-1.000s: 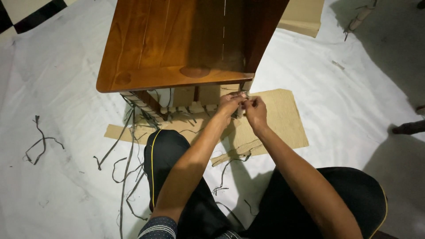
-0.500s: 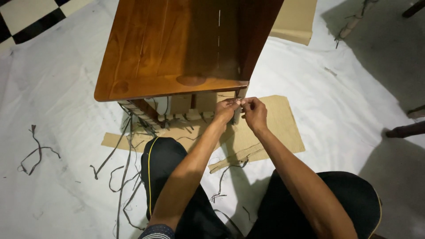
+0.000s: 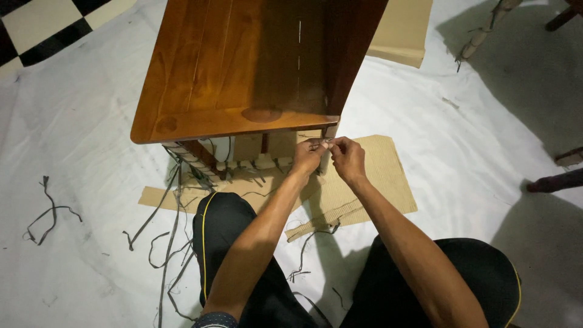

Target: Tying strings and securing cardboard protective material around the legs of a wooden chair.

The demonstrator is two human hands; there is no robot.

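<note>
Hands (image 3: 328,155) at wooden table (image 3: 243,67) edge

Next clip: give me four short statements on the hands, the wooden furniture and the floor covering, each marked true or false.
1. Both hands, the left hand and the right hand, meet at the wooden furniture piece's lower corner. True.
2. The furniture is painted blue. False: it is glossy brown wood.
3. Cardboard lies on the white sheet under the hands. True.
4. The right hand holds a hammer. False: its fingers pinch something thin; no tool shows.
</note>
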